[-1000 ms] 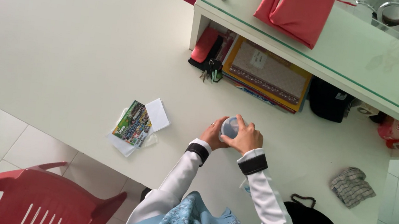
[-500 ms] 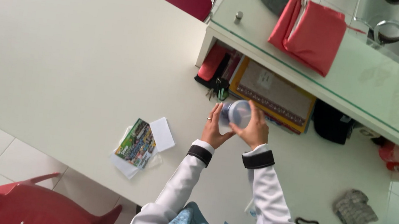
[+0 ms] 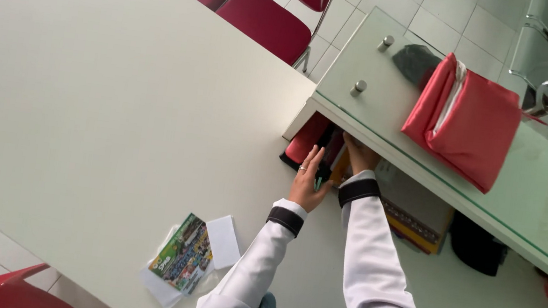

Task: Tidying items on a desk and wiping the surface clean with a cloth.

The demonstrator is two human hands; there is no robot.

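Both arms are seen extended from the bottom centre of the frame toward the shelf opening [image 3: 330,156] under the glass-topped counter [image 3: 428,160], just right of centre. The left hand [image 3: 308,177] is held at the mouth of the opening, fingers spread and released, with nothing grasped; a ring is noted on one finger. The right hand [image 3: 358,155] is pushed under the counter edge and largely hidden, so it cannot be told whether its fingers are clenched or what is held. A red pouch [image 3: 305,140] and dark items are stored just beside both hands. A picture card with white papers [image 3: 193,258] is observed on the white table [image 3: 97,102], lower centre-left. A red folded cloth [image 3: 468,123] is lying on the counter, upper right.
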